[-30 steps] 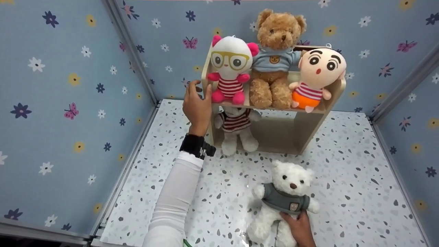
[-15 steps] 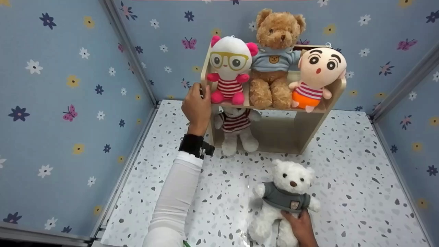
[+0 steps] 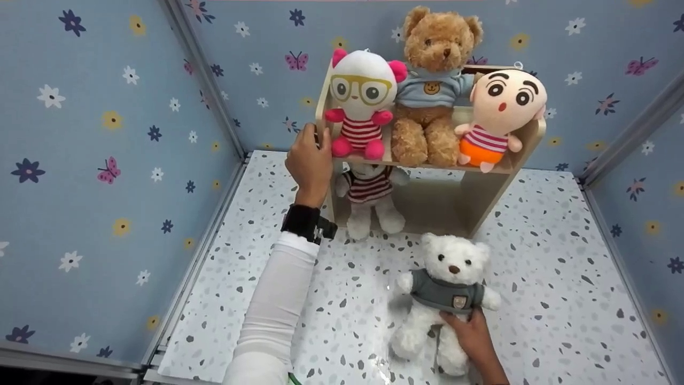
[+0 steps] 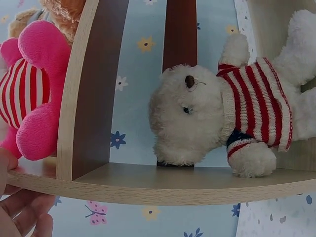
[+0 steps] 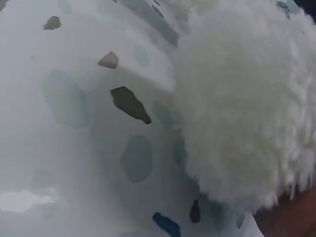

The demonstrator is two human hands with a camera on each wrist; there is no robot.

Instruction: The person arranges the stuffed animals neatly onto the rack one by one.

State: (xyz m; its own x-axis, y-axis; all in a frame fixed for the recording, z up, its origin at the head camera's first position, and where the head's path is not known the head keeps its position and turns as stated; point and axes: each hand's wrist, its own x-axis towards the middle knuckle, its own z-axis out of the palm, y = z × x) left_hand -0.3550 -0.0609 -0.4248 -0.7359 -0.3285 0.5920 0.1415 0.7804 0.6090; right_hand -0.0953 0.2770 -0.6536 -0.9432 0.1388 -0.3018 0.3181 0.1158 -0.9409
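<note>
A white teddy bear in a grey sweater (image 3: 448,275) sits upright on the speckled floor in front of a small wooden shelf (image 3: 481,195). My right hand (image 3: 470,334) grips its lower body from behind; the right wrist view shows mostly its white fur (image 5: 247,108). My left hand (image 3: 310,160) holds the shelf's left side panel, its fingers (image 4: 22,210) curled under the panel edge (image 4: 148,185). A white bear in a striped shirt (image 4: 217,113) sits in the lower compartment.
On the shelf's top board sit a white doll with yellow glasses (image 3: 360,101), a brown teddy bear (image 3: 433,85) and a boy doll (image 3: 502,112). Blue flowered walls (image 3: 107,160) enclose the speckled floor (image 3: 545,256) on three sides.
My left hand has gone from hovering beside the shelf to holding its left side panel. The white bear has shifted slightly toward the shelf with my right hand.
</note>
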